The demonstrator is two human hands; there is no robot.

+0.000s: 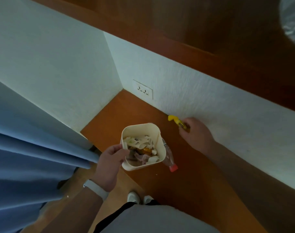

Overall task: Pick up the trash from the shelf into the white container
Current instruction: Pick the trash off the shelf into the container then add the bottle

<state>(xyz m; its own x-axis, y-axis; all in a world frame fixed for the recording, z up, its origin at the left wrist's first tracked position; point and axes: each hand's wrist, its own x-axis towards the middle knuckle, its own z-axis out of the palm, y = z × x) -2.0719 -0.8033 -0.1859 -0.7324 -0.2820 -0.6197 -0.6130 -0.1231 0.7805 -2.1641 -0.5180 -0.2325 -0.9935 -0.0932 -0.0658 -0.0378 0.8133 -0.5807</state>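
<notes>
A white container (pixel 161 143) with rounded corners is held over the wooden shelf (pixel 131 113), and my left hand (pixel 109 163) grips its near-left rim. Crumpled paper and other scraps fill it. My right hand (pixel 196 133) is closed on a yellow wrapper (pixel 174 119) by the white wall, right of the container. A clear plastic bottle (pixel 170 158) with a pink cap lies on the shelf just right of the container, partly hidden behind it.
White walls (pixel 202 98) bound the shelf at the back and left, with a power socket (pixel 143 89) near the corner. A blue curtain (pixel 34 157) hangs at the left. A wooden ledge (pixel 210 31) runs above. My shoes show below on the floor.
</notes>
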